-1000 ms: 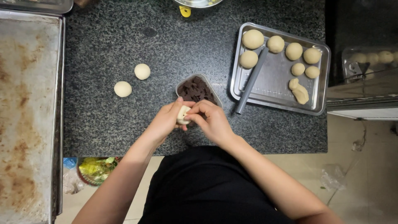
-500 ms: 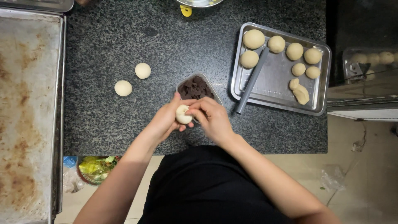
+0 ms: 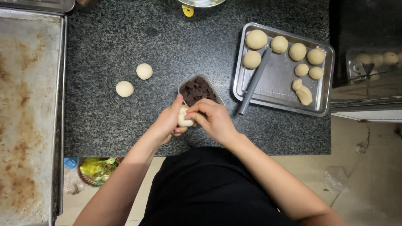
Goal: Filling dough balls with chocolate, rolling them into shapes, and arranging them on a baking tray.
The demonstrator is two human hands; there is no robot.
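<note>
Pinching a pale dough piece point(image 3: 184, 117), the left hand point(image 3: 167, 123) cups it from nine o'clock while the right hand point(image 3: 213, 119) nips its top from three. It sits just off the bench point(image 3: 109, 121) edge, beside the chocolate tub point(image 3: 199, 90) at twelve; two dough balls point(image 3: 124, 88) lie at ten.

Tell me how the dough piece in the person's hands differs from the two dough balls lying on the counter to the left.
The dough piece is held between the left hand and the right hand, partly hidden by fingers; the two dough balls lie bare and untouched on the dark counter. The held piece looks uneven, pinched at one side; the counter balls look smooth and round. The held piece is beside the tub of dark chunks; the balls lie apart from it. All share a pale cream colour.
</note>
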